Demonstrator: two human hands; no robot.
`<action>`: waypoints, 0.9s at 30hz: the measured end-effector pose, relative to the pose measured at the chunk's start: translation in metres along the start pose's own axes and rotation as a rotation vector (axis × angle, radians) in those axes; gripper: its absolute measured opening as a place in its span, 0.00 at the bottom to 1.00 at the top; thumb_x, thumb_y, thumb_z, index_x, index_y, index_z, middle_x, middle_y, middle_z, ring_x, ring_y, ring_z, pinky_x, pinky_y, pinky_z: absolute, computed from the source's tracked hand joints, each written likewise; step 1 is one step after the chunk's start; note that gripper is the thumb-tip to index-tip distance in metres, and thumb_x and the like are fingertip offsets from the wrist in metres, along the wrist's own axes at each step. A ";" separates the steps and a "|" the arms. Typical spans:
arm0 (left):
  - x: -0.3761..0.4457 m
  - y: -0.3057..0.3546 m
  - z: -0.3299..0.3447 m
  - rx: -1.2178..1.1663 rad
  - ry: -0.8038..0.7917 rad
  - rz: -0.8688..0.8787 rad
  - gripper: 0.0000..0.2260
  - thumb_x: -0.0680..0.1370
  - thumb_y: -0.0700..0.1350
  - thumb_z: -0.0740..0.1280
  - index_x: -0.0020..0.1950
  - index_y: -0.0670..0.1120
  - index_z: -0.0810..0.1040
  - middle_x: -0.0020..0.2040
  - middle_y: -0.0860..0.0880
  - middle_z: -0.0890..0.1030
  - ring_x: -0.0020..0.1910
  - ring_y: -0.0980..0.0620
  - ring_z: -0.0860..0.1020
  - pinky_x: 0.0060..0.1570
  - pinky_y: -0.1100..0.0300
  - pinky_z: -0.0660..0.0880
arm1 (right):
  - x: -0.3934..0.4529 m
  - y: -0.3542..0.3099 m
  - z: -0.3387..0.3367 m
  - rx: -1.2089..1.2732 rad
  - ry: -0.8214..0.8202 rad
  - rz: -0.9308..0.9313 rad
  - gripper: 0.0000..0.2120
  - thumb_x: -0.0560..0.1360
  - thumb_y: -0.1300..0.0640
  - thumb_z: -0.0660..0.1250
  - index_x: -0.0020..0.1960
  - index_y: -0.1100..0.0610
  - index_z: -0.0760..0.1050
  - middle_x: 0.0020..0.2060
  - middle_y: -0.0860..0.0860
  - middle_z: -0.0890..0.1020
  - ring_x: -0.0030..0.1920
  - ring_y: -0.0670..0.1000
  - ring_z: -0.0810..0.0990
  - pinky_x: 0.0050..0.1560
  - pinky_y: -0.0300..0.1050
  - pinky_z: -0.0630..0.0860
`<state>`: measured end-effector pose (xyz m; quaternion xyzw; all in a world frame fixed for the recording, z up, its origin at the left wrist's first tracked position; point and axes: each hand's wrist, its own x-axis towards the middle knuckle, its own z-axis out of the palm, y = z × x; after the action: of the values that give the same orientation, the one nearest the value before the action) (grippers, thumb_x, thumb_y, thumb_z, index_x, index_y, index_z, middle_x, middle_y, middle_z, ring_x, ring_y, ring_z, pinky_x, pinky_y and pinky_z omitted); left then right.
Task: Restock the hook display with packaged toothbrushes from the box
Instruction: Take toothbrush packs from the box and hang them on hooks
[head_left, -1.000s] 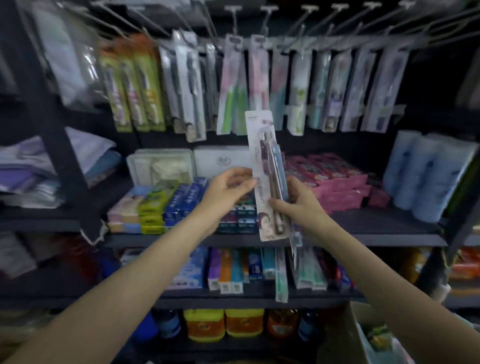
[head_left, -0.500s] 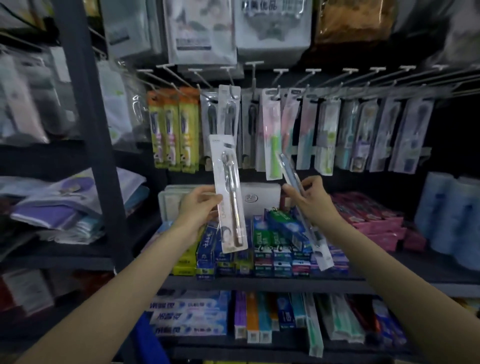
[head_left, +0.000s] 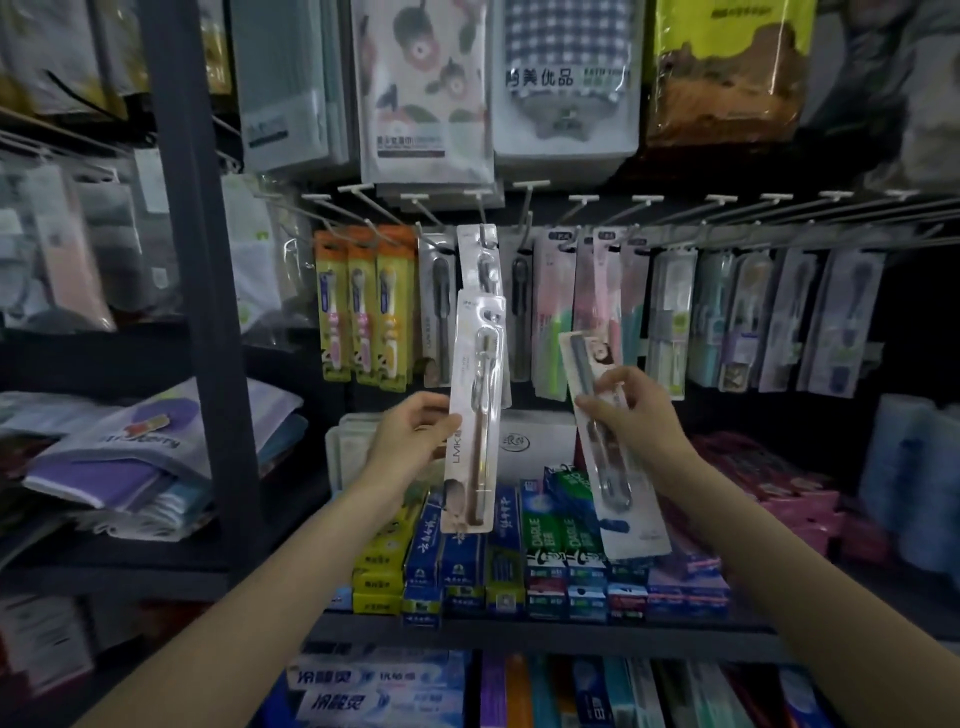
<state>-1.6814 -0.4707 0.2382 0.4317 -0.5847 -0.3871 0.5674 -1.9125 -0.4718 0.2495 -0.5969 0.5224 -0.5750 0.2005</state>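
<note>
My left hand (head_left: 410, 441) grips a white-carded toothbrush pack (head_left: 475, 395) with a brown handle, held upright. Its top lies just below a matching pack hanging on a hook (head_left: 480, 260) in the display row. My right hand (head_left: 631, 410) holds a second, clear-fronted toothbrush pack (head_left: 608, 457), tilted with its top leaning left. The hook display (head_left: 582, 200) runs across the middle, with orange packs (head_left: 363, 312) at the left and pale packs toward the right. The box is out of view.
A dark upright shelf post (head_left: 197, 312) stands left of the hooks. Toothpaste boxes (head_left: 519, 561) fill the shelf below my hands, pink packets (head_left: 779, 493) lie to the right. Bagged goods (head_left: 426, 88) hang above the hooks. Folded pouches (head_left: 130, 452) lie at left.
The view has tilted up and closer to the hooks. My left hand has lifted its pack toward the matching hanging one. My right hand has drawn its pack inward and more upright.
</note>
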 end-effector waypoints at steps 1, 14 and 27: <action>0.001 -0.001 0.000 0.005 0.000 -0.002 0.05 0.76 0.38 0.66 0.47 0.48 0.77 0.48 0.45 0.81 0.48 0.47 0.79 0.49 0.55 0.77 | 0.001 -0.001 -0.001 0.035 -0.017 0.026 0.06 0.72 0.59 0.70 0.46 0.57 0.74 0.49 0.55 0.79 0.52 0.56 0.78 0.54 0.52 0.75; 0.000 -0.015 0.019 -0.087 -0.096 -0.120 0.05 0.77 0.37 0.63 0.49 0.46 0.73 0.39 0.45 0.83 0.35 0.50 0.80 0.34 0.58 0.74 | 0.002 -0.023 0.010 0.299 -0.055 0.002 0.26 0.74 0.75 0.57 0.63 0.50 0.72 0.44 0.54 0.73 0.34 0.52 0.71 0.37 0.47 0.73; 0.008 0.002 -0.013 0.057 -0.065 0.094 0.10 0.74 0.36 0.67 0.48 0.50 0.71 0.44 0.50 0.78 0.42 0.54 0.77 0.36 0.64 0.74 | 0.005 -0.020 0.018 -0.765 -0.106 -0.093 0.30 0.72 0.41 0.66 0.71 0.46 0.61 0.62 0.58 0.67 0.57 0.59 0.72 0.54 0.48 0.71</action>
<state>-1.6689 -0.4770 0.2434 0.4069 -0.6331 -0.3570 0.5533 -1.8891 -0.4751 0.2637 -0.6806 0.6604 -0.3152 -0.0361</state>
